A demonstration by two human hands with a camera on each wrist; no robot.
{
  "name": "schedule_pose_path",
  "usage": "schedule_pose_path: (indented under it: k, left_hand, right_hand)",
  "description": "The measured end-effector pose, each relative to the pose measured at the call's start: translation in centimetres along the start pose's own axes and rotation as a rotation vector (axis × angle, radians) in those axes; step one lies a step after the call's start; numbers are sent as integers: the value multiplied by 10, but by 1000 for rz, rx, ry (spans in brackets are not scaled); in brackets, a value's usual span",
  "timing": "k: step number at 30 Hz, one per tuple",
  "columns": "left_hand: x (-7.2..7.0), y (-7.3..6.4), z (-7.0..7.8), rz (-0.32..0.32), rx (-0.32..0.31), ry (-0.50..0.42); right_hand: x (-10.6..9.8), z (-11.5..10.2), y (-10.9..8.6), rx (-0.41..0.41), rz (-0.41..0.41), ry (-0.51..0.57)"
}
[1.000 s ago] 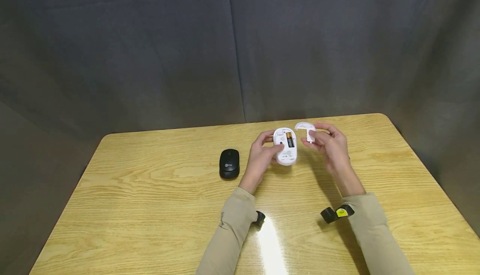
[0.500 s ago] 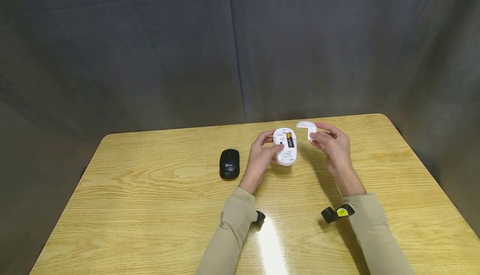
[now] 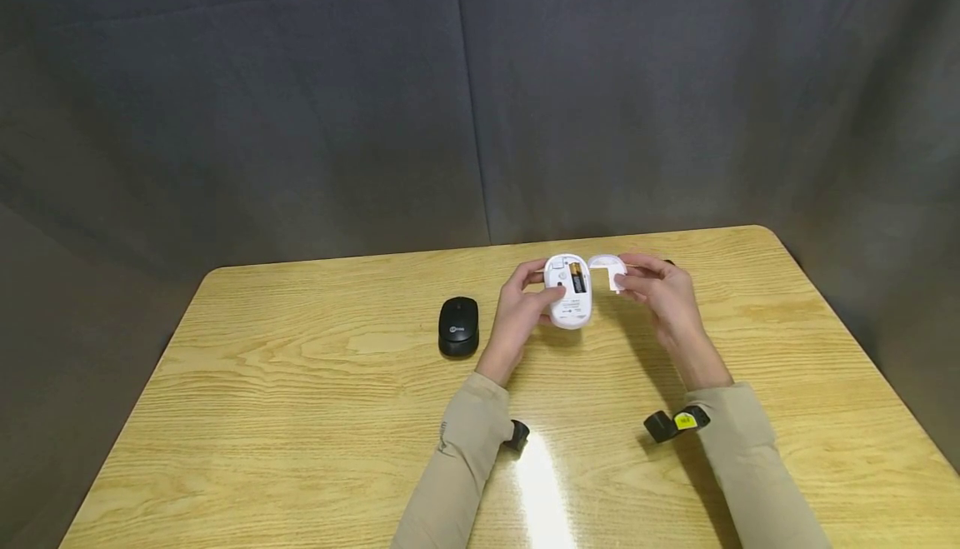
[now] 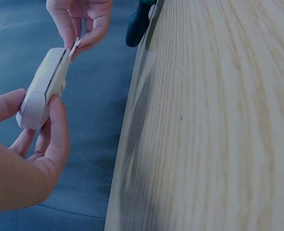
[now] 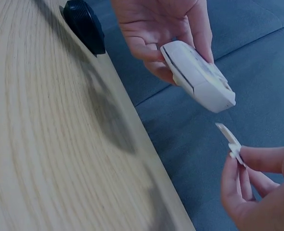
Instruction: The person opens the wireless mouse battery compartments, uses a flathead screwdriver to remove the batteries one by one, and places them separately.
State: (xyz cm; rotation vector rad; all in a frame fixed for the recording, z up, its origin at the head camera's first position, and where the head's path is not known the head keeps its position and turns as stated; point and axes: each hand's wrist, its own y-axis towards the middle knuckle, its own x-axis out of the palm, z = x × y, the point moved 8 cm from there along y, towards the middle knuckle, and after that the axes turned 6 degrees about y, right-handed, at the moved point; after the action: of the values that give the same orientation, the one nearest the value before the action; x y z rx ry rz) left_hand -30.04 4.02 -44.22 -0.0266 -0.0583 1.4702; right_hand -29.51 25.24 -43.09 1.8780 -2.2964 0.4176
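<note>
My left hand (image 3: pixel 517 307) grips a white computer mouse (image 3: pixel 570 311), its underside turned up toward the head camera and the thumb on it. The battery compartment is uncovered, with a black-and-copper battery (image 3: pixel 577 277) lying inside. Between thumb and fingers, my right hand (image 3: pixel 663 295) pinches the white battery cover (image 3: pixel 606 263), beside the mouse's upper right edge. A narrow gap parts cover and mouse (image 5: pixel 200 79) in the right wrist view. Both are held above the table.
A black mouse (image 3: pixel 458 327) lies on the wooden table (image 3: pixel 300 416), left of my left hand. Behind the table hangs a grey curtain (image 3: pixel 337 116). A dark rounded object (image 4: pixel 139 24) shows at the table's edge in the left wrist view, mostly hidden from the head camera.
My right hand first drew the cover slightly right and up, then brought it back down and left, close to the white mouse. The left hand and mouse have barely shifted.
</note>
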Motion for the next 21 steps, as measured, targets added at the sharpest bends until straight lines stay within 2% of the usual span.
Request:
schedule_pose_path:
  k: [4, 11, 16, 21]
  left_hand:
    - [-1, 0, 0, 3, -4, -2]
    - [-4, 1, 0, 5, -2, -1]
    - [-4, 2, 0, -3, 3, 1]
    - [-4, 1, 0, 0, -2, -2]
  right_hand:
    - [5, 2, 1, -16, -61, -144]
    - [7, 8, 2, -51, -95, -399]
    - [7, 17, 4, -21, -133, -536]
    - [6, 23, 6, -17, -147, -617]
